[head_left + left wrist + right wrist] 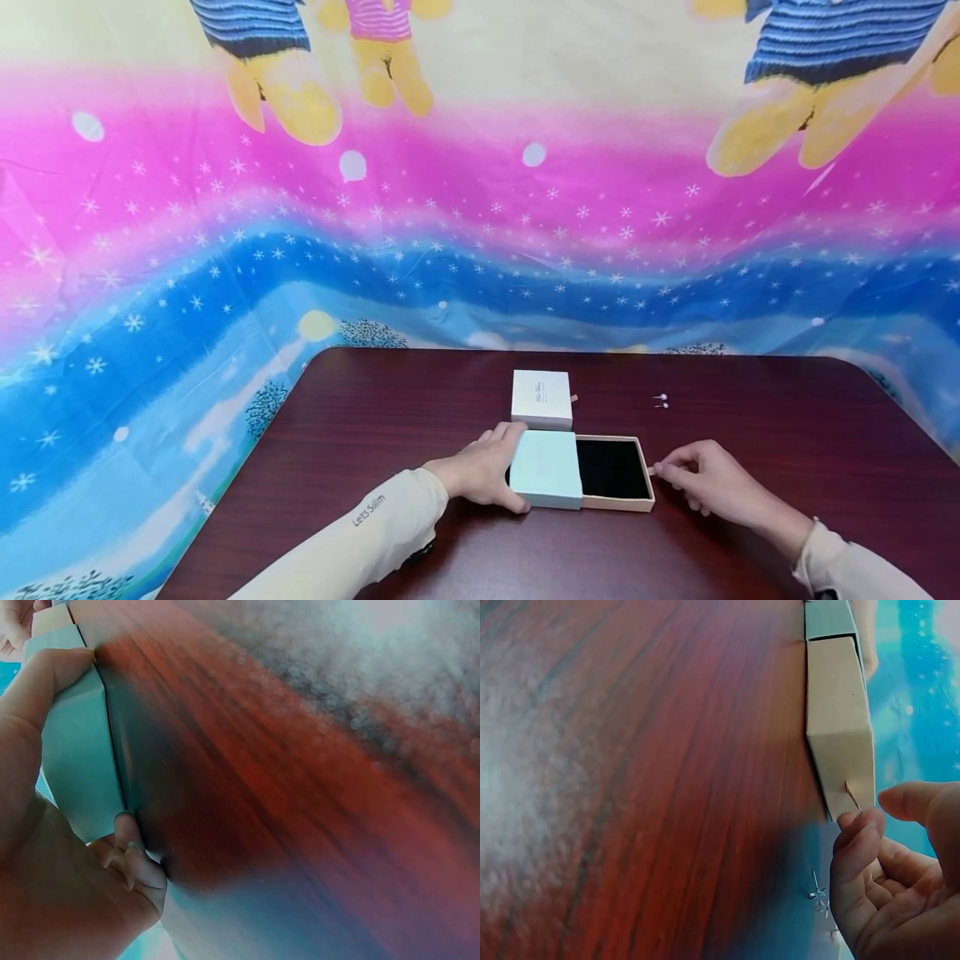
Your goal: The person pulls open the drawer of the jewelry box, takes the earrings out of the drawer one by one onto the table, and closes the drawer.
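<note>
A mint-green box sleeve (546,468) lies flat on the table, with its beige drawer (651,503) pulled partway out to the right. Black lining (611,468) covers the drawer's inside. My left hand (486,468) grips the sleeve's left end, thumb on the near side and fingers at the far side; the left wrist view shows the thumb (73,666) against the sleeve. At the drawer's right end, my right hand (712,483) holds a short ribbon tab (851,795) at its fingertips. How far the ribbon runs between the fingers is hidden.
A white box (542,398) with printed lettering and a small tab stands just behind the mint sleeve. Two small pearl-like earrings (662,402) lie to the right of it, beyond the right hand. A patterned cloth (480,208) hangs behind the dark wooden table (375,400).
</note>
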`<state>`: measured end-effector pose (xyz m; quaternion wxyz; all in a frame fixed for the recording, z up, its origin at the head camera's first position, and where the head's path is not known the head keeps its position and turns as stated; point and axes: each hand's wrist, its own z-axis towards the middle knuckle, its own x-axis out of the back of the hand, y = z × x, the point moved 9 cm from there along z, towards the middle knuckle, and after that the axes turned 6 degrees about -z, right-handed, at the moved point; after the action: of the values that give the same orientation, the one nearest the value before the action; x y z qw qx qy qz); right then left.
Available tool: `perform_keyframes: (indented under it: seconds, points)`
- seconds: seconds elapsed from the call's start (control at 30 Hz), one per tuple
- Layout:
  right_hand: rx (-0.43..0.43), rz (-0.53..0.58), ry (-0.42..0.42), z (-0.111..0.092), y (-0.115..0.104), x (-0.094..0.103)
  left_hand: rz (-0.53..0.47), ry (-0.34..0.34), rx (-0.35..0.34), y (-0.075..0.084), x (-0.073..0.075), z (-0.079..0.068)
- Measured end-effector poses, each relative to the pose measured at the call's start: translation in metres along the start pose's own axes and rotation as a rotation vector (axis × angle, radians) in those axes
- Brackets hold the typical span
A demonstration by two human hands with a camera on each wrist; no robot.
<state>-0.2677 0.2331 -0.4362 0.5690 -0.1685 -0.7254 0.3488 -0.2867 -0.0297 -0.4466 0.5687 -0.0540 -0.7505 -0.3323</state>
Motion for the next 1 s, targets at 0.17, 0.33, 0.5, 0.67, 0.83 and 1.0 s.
perform_keyframes:
  seconds: [0.17, 0.33, 0.5, 0.67, 0.83, 1.0]
  points:
    - [0.013, -0.005, 0.009, 0.002, -0.002, -0.002, 0.002, -0.005, 0.001, 0.0, 0.0, 0.001]
    - [0.007, -0.007, 0.003, 0.004, -0.001, -0.004, 0.0, -0.007, 0.002, 0.0, 0.0, 0.001]
    - [-0.002, 0.006, -0.006, 0.004, 0.0, -0.007, 0.005, -0.004, 0.0, 0.0, 0.0, 0.001]
    - [0.002, 0.025, -0.018, 0.005, -0.001, -0.009, 0.005, -0.003, 0.004, 0.0, 0.0, 0.0]
    - [0.008, 0.035, -0.031, 0.006, -0.002, -0.012, 0.006, 0.0, 0.004, -0.001, -0.001, 0.001]
    - [0.009, 0.05, -0.049, 0.007, -0.001, -0.014, 0.012, 0.005, 0.0, -0.001, -0.001, 0.001]
